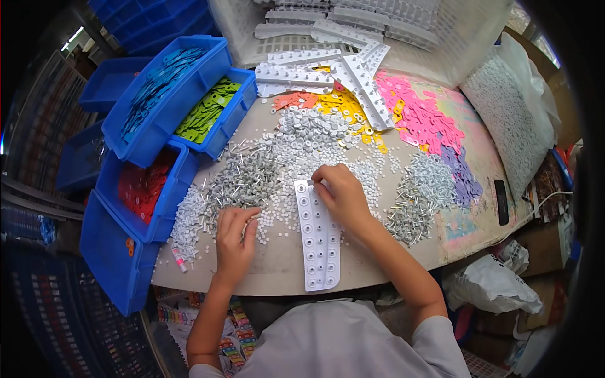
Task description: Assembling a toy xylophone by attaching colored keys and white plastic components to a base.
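A long white plastic strip (321, 252) with two rows of round sockets lies lengthwise before me, its near end at the table edge. Over its far end is my right hand (343, 196), thumb and fingers bent into a pinch; whatever sits between the fingertips is too small to make out. My left hand (236, 238) rests at the near edge of a heap of metal pins (242, 179), fingers curved and the thumb a little apart from them. Small white discs (277, 220) are scattered between that hand and the strip. White ring-shaped caps (309, 132) are piled beyond.
Blue bins (113, 252) at the left hold red, green and blue flat pieces. More white strips (362, 85) lie stacked at the back, by orange, yellow, pink (419, 116) and purple pieces. On the right are another pin heap (413, 217), a dark handheld object (501, 201) and a filled bag (513, 113).
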The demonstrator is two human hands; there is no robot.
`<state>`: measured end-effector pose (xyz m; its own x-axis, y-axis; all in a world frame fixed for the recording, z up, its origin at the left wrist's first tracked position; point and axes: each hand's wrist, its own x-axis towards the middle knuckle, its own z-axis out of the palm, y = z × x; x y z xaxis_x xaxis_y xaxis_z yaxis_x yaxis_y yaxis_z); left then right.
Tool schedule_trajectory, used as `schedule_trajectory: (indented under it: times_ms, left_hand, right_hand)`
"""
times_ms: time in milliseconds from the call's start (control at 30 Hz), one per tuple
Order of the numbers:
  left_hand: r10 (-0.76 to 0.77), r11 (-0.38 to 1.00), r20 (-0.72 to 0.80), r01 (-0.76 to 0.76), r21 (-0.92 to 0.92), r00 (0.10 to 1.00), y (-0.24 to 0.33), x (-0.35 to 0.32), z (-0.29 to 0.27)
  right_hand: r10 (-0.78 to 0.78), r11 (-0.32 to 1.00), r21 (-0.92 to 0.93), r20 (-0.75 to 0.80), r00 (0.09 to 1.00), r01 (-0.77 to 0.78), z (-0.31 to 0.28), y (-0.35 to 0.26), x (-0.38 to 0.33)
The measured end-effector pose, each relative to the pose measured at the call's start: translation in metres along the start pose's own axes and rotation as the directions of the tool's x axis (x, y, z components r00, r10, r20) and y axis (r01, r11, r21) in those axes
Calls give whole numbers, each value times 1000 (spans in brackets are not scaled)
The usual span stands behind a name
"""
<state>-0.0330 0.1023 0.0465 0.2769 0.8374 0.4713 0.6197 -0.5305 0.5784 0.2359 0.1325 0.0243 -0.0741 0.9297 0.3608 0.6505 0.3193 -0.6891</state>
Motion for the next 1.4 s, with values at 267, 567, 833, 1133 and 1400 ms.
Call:
schedule_trajectory:
  times_ms: [267,567,833,1133,1400]
  left_hand:
    - [-161,942,85,179,-285,983,14,27,28]
    - [-65,931,179,124,-342,982,19,56,72]
    - [-35,968,256,97,-233,966,16,60,87]
    - [134,987,176,-116,-109,975,21,56,95]
    - [58,995,70,-64,83,996,2,40,46]
  right_hand:
    - [-118,950,-293,-9,993,110,-22,-8,-11]
    - [235,710,-648,-153,960,-276,-106,15,-80]
    - [231,817,-509,-143,962,-271,-103,34,-96]
    - [243,802,-519,-168,955,-295,-100,31,-90]
    - [253,799,-491,-246,936,-346,-100,28,-92]
